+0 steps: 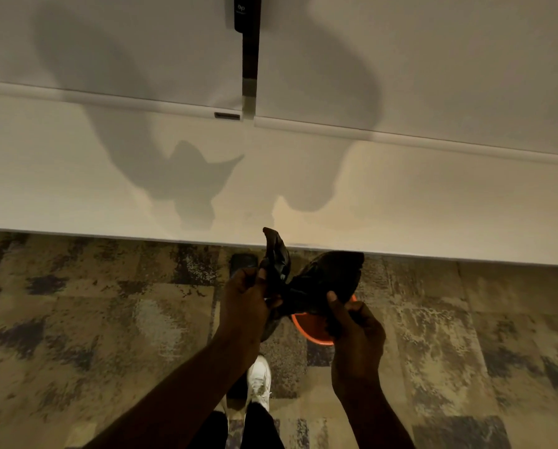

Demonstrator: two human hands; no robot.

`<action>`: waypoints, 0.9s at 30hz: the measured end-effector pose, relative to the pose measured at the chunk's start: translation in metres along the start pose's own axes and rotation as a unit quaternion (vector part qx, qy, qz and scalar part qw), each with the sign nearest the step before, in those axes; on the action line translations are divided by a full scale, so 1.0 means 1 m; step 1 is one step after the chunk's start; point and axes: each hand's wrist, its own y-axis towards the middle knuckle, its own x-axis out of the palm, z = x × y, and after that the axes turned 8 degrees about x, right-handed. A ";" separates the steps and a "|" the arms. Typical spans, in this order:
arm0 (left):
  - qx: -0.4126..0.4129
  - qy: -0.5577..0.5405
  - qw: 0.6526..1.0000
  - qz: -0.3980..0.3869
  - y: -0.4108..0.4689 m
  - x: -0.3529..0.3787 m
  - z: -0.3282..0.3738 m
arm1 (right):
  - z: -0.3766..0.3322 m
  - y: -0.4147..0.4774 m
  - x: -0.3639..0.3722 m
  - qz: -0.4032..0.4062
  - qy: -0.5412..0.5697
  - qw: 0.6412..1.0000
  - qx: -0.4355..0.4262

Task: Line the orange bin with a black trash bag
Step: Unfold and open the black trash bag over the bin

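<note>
A crumpled black trash bag (316, 283) is held up in front of me, bunched and still mostly folded, with one end sticking up toward the wall. My left hand (247, 299) grips its left part and my right hand (352, 322) grips its right part from below. Beneath the bag and my right hand, only a curved piece of the orange bin (307, 328) shows on the carpet; the rest of it is hidden.
A white wall (141, 176) with a ledge rises just beyond the bin. A small dark object (243, 262) lies on the patterned carpet (93, 319) by the wall's base. My white shoe (260, 380) stands just behind the bin.
</note>
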 end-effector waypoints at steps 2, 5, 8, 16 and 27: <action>0.004 -0.031 0.999 0.020 0.005 -0.004 0.004 | -0.003 -0.004 0.001 0.010 -0.001 1.000 0.023; 0.004 -0.093 0.995 0.027 0.009 -0.011 0.012 | -0.004 -0.012 0.004 0.021 -0.001 0.999 0.043; 0.005 -0.117 0.992 0.036 0.009 -0.014 0.018 | 0.000 -0.013 0.007 0.058 -0.031 0.996 0.065; 0.086 -0.064 0.994 0.032 0.015 -0.019 0.018 | 0.002 -0.024 0.023 0.146 -0.275 0.943 -0.119; 0.103 0.000 0.995 -0.014 0.011 -0.021 0.025 | -0.005 -0.023 0.047 -0.028 -0.355 0.887 -0.293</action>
